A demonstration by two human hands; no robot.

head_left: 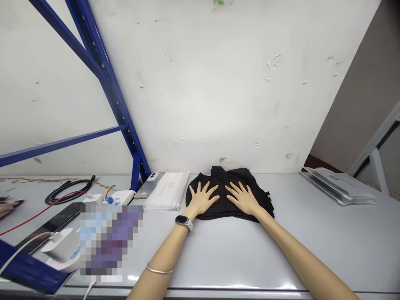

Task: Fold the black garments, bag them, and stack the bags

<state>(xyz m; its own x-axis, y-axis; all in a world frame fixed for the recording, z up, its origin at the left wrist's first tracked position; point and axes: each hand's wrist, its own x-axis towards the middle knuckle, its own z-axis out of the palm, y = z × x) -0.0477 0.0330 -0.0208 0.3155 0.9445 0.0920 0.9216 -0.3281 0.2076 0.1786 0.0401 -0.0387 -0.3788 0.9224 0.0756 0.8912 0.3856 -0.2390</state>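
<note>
A black piece of folded cloth (222, 179) lies near the back of the grey table, close to the wall. What kind of garment it is, I cannot make out. My left hand (202, 200) rests flat on its left part, fingers spread, with a ring on one finger and a smart band (183, 222) at the wrist. On the cloth's right part lies my right hand (243, 198), also flat with the fingers apart. Both palms press on the fabric and neither grips it. Loose, strip-like edges show at the cloth's right side.
Left of the cloth are a stack of clear plastic bags (168, 189) and a phone (151, 183). Further left lie a black cable (56, 191), a dark phone (58, 221) and white chargers (61, 243). White packages (340, 183) lie right. Blue shelf posts (115, 91) rise left; another person's hand (8, 208) shows.
</note>
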